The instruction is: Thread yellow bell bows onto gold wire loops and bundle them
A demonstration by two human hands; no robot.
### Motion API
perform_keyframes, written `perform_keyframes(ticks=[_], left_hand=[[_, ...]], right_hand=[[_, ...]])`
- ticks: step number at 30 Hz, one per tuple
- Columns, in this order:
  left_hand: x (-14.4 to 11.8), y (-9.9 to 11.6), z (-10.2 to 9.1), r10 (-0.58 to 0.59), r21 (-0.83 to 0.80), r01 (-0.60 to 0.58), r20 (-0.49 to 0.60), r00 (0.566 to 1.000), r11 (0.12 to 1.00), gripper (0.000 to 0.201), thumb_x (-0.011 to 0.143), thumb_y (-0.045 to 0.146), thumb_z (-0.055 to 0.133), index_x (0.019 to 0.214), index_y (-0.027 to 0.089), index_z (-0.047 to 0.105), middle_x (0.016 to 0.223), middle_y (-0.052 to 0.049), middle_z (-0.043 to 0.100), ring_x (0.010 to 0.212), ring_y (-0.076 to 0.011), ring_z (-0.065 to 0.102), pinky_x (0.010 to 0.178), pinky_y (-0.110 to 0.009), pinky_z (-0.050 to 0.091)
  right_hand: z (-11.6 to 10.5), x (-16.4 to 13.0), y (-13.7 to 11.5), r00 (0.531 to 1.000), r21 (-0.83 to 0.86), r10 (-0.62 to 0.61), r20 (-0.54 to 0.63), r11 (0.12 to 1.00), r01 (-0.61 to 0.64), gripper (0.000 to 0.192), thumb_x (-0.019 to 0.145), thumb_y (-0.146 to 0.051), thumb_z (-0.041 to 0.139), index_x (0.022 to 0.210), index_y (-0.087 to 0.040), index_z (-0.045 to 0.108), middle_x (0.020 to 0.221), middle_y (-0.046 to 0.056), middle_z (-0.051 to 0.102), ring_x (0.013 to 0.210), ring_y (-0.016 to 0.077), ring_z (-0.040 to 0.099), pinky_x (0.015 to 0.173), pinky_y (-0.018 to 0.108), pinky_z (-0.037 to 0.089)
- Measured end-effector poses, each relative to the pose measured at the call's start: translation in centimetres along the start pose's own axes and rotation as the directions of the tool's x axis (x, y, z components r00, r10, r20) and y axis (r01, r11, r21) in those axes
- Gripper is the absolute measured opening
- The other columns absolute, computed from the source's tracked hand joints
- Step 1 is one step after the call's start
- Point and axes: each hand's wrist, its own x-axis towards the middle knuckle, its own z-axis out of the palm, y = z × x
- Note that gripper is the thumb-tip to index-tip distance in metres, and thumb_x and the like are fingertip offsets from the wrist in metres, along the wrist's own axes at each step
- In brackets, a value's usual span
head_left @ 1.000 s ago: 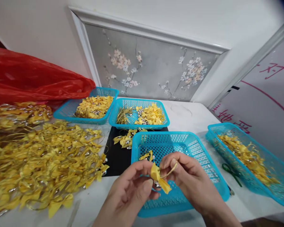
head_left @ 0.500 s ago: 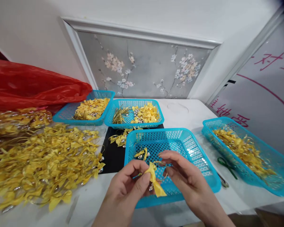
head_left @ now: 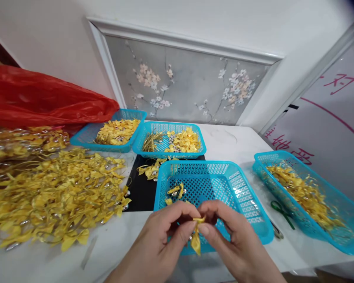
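Closely paired, left hand (head_left: 168, 232) and right hand (head_left: 228, 232) pinch a yellow ribbon (head_left: 196, 243)

Both reach in from the bottom edge, angled inward, backs upward, fingertips nearly meeting. Each thumb presses toward its curled index finger, gripping the ribbon between them. Its tail hangs downward over the near side of a blue mesh basket (head_left: 244, 188).

magenta handwriting (head_left: 289, 146) on a white panel (head_left: 318, 129)

the upright panel at the far right bears chinese characters. the clear one, high up, reads "对" (head_left: 343, 83), with stroke ends on both sides. below a curved line (head_left: 336, 118), a slanting lower row is partly cut off by blue basket (head_left: 261, 156) and too blurred to read surely.
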Motion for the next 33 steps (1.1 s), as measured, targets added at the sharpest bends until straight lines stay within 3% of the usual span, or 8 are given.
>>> perform_keyframes(ticks=[5, 10, 13, 16, 21, 24, 29, 33], left_hand=[[0.0, -0.3, -0.4, 0.016, 0.049, -0.011, -0.114, 0.993, 0.999, 0.02, 0.09, 0.036, 0.053, 0.107, 0.031, 0.061, 0.085, 0.002, 0.066, 0.079, -0.0163, 0.066, 0.07, -0.025, 0.053], [-0.8, 0.6, -0.4, 0.172, 0.2, -0.131, -0.202, 0.964, 0.971, 0.013, 0.089, 0.027, 0.056, 0.095, 0.032, 0.066, 0.085, 0.005, 0.072, 0.075, -0.0124, 0.068, 0.068, -0.017, 0.052], [-1.5, 1.0, -0.2, 0.298, 0.159, -0.262, -0.279, 0.913, 0.952, 0.019, 0.088, 0.019, 0.055, 0.088, 0.034, 0.067, 0.07, 0.008, 0.069, 0.062, -0.0097, 0.066, 0.061, -0.014, 0.052], [-1.8, 0.4, -0.5, 0.314, 0.123, -0.288, -0.388, 0.867, 0.95, 0.021, 0.084, 0.017, 0.061, 0.089, 0.036, 0.068, 0.081, 0.007, 0.07, 0.069, -0.01, 0.067, 0.063, -0.013, 0.053], [-1.6, -0.6, -1.2, 0.049, -0.065, -0.065, -0.221, 0.974, 0.996, 0.021, 0.084, 0.029, 0.065, 0.102, 0.039, 0.067, 0.101, 0.005, 0.073, 0.086, -0.014, 0.071, 0.074, -0.017, 0.057], [-1.5, -0.4, -1.1, 0.027, -0.13, -0.047, -0.152, 0.988, 0.99, 0.015, 0.086, 0.03, 0.062, 0.097, 0.038, 0.068, 0.092, 0.005, 0.073, 0.083, -0.0133, 0.07, 0.072, -0.016, 0.056], [-1.3, -0.2, -1.0, 0.18, 0.041, -0.175, -0.222, 0.958, 0.984, 0.017, 0.085, 0.021, 0.061, 0.088, 0.036, 0.069, 0.084, 0.006, 0.07, 0.074, -0.0105, 0.066, 0.064, -0.012, 0.053], [-1.2, -0.5, -0.7, 0.258, 0.16, -0.211, -0.381, 0.888, 0.964, 0.024, 0.082, 0.016, 0.063, 0.088, 0.038, 0.07, 0.089, 0.008, 0.072, 0.08, -0.0103, 0.067, 0.07, -0.012, 0.052]], right_hand=[[0.5, 0.0, -0.1, 0.998, 0.027, 0.036, 0.046, 0.999, -0.037, 0.013, 0.089, -0.024, 0.054, 0.077, -0.02, 0.056, 0.067, -0.002, 0.057, 0.062, 0.0132, 0.052, 0.057, 0.024, 0.044], [1.8, -0.5, 0.0, 0.99, 0.016, -0.019, -0.137, 1.0, 0.021, 0.01, 0.089, -0.021, 0.053, 0.079, -0.02, 0.056, 0.068, 0.0, 0.058, 0.061, 0.0143, 0.055, 0.057, 0.027, 0.044], [2.5, -0.6, 0.3, 0.967, 0.102, -0.017, -0.255, 0.994, 0.044, 0.01, 0.089, -0.021, 0.056, 0.079, -0.02, 0.057, 0.069, 0.0, 0.058, 0.062, 0.0139, 0.055, 0.057, 0.026, 0.046], [2.9, -0.6, 0.4, 0.946, 0.262, 0.024, -0.322, 0.963, 0.065, 0.008, 0.089, -0.022, 0.06, 0.081, -0.021, 0.059, 0.072, -0.001, 0.059, 0.064, 0.0126, 0.056, 0.058, 0.023, 0.048], [3.5, -0.7, 0.1, 0.933, 0.398, 0.023, -0.359, 0.908, 0.131, 0.008, 0.087, -0.018, 0.063, 0.083, -0.024, 0.062, 0.076, -0.002, 0.061, 0.068, 0.0105, 0.058, 0.062, 0.019, 0.051], [3.9, -0.6, 0.2, 0.923, 0.351, -0.079, -0.375, 0.91, 0.221, 0.012, 0.088, -0.013, 0.061, 0.085, -0.024, 0.062, 0.078, -0.001, 0.062, 0.072, 0.0115, 0.06, 0.063, 0.021, 0.051], [3.8, -0.4, 0.7, 0.871, 0.11, -0.281, -0.403, 0.93, 0.351, 0.025, 0.084, -0.005, 0.058, 0.096, -0.026, 0.063, 0.088, 0.001, 0.063, 0.08, 0.0156, 0.062, 0.066, 0.027, 0.053], [3.6, -0.6, 0.6, 0.76, -0.205, -0.423, -0.494, 0.906, 0.371, 0.029, 0.083, -0.005, 0.06, 0.104, -0.024, 0.061, 0.094, 0.003, 0.058, 0.081, 0.0173, 0.06, 0.068, 0.031, 0.052]])
